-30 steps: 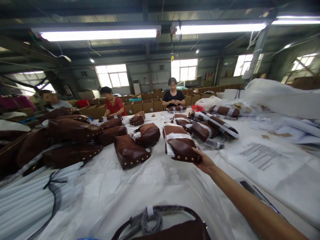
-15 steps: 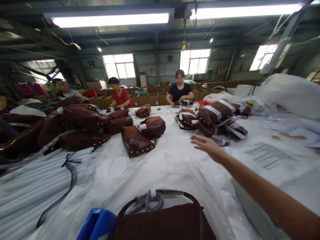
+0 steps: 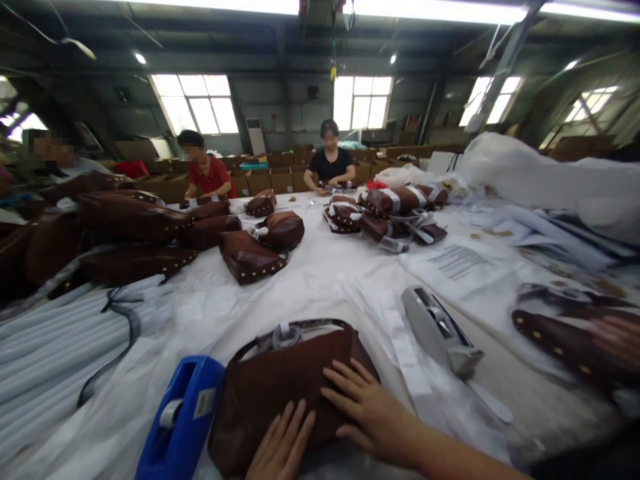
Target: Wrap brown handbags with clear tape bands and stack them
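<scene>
A dark brown leather handbag [image 3: 280, 373] lies on the white-covered table right in front of me, its strap toward the far side with a coiled, wrapped cord [image 3: 287, 337] beside it. My left hand [image 3: 283, 443] rests on the bag's near part, fingers stretched out. On the bag's right side my right hand [image 3: 367, 407] lies with fingers spread. Neither hand grips anything. Close by on the left stands a blue tape dispenser [image 3: 183, 413]; a grey tape dispenser [image 3: 440, 330] is off to the right.
Brown bags [image 3: 135, 220] are heaped at the left, with more bags [image 3: 400, 203] at the far middle. White rolls [image 3: 60, 360] tied with black ribbon lie at left. At right, another person's blurred hand [image 3: 620, 340] touches a studded bag [image 3: 555, 343]. Co-workers sit across the table.
My right hand has come back from above the table onto the handbag. My left hand has come into view on it. The view has turned right and down, showing the grey dispenser.
</scene>
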